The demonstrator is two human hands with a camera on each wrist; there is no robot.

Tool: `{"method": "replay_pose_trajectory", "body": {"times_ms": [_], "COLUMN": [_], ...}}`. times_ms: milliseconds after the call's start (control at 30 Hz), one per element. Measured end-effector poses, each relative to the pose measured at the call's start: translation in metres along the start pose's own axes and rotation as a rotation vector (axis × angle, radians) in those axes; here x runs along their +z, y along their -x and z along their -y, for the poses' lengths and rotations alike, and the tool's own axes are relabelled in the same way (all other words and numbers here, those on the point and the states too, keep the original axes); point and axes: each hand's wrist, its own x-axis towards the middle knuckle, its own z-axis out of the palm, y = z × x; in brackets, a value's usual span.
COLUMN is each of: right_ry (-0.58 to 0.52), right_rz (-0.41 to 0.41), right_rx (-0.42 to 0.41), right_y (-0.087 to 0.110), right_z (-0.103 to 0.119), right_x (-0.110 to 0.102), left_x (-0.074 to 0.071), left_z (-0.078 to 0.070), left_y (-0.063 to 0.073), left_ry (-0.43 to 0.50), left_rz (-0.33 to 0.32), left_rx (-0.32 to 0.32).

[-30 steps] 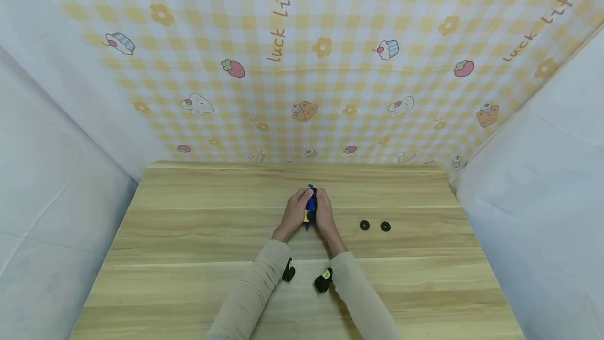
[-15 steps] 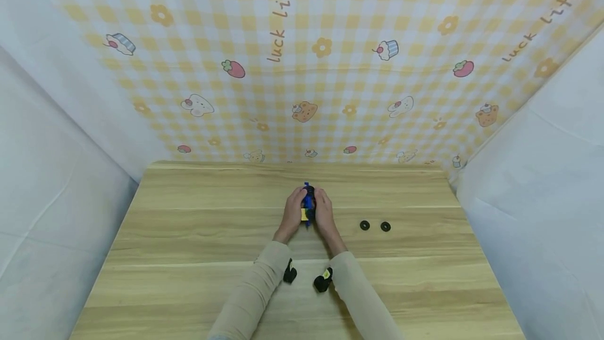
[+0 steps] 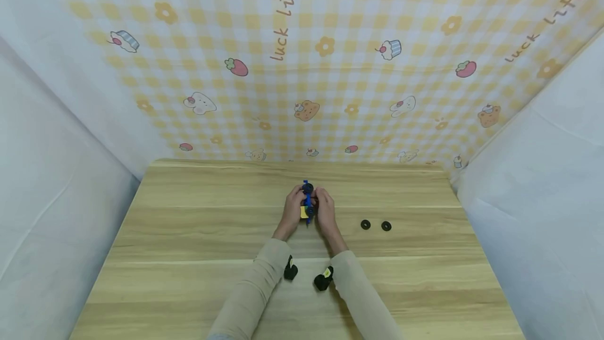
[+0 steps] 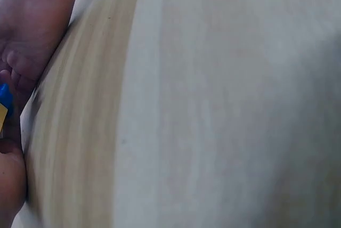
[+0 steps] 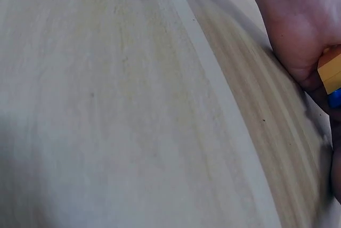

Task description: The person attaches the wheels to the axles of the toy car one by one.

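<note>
Two hands [image 3: 292, 212] [image 3: 326, 212] grip blue piece [image 3: 309, 201]; flat black rings [image 3: 369, 224], wood-grain table [image 3: 203, 209].

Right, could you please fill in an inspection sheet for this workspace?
Surface: table with a light wood-grain top.
Job's things: small blue, black and yellow object held above the table between the hands; exact type unclear.
Clutter: two black rings lie flat, side by side and apart, right of the hands.
Grippers: left hand holds the object; right hand is at its right side, its grip unclear. Black wrist devices show at both cuffs.
Cables: nothing seen.
Surroundings: yellow-and-white checked backdrop behind; white cloth on both sides.
</note>
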Motion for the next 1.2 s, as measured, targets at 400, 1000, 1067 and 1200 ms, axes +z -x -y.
{"method": "replay_pose_trajectory", "body": {"times_ms": [400,1000,1067,1200], "right_ry": [0.061,1.175,1.189,1.199], "right_rz": [0.135,0.09,0.101,0.134], "right_rx": [0.082,-0.004,0.05,0.109], "right_y": [0.004,0.047,0.05,0.055], "right_z": [0.023,0.054,0.056,0.055], "right_x": [-0.06,-0.148,-0.148,-0.146], "left_x": [0.01,-0.004,-0.005,-0.004], "left_z": [0.033,0.019,0.011,0.002], "left_y": [-0.016,-0.011,-0.007,0.001], "left_ry": [0.037,0.105,0.099,0.088], "left_rz": [-0.086,-0.048,-0.037,-0.032], "left_rx": [-0.042,-0.064,-0.066,-0.071]}}
